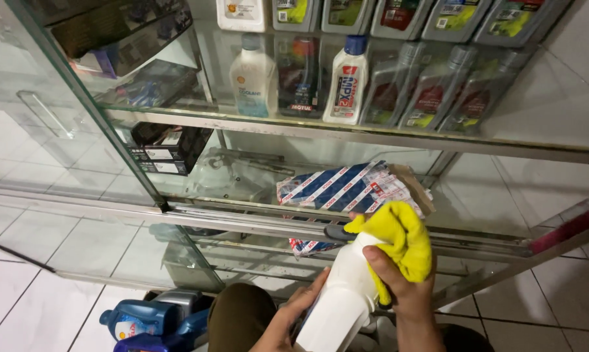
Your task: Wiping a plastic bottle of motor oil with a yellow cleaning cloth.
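My left hand (pixel 293 315) grips the lower side of a white plastic bottle (pixel 342 302), held tilted in front of a glass cabinet. My right hand (pixel 402 280) holds a yellow cloth (pixel 401 238) pressed over the bottle's top and upper side. The bottle's cap is hidden under the cloth. Just behind the cloth, flat blue, white and red striped packets (pixel 347 186) lie on the cabinet's lower shelf.
The glass cabinet has a metal frame (pixel 242 221) and an opened glass door (pixel 79 163) at left. Several oil and coolant bottles (pixel 347 81) stand on the upper shelf. Black boxes (pixel 167 146) sit left on the lower shelf. Blue bottles (pixel 144 319) lie on the tiled floor.
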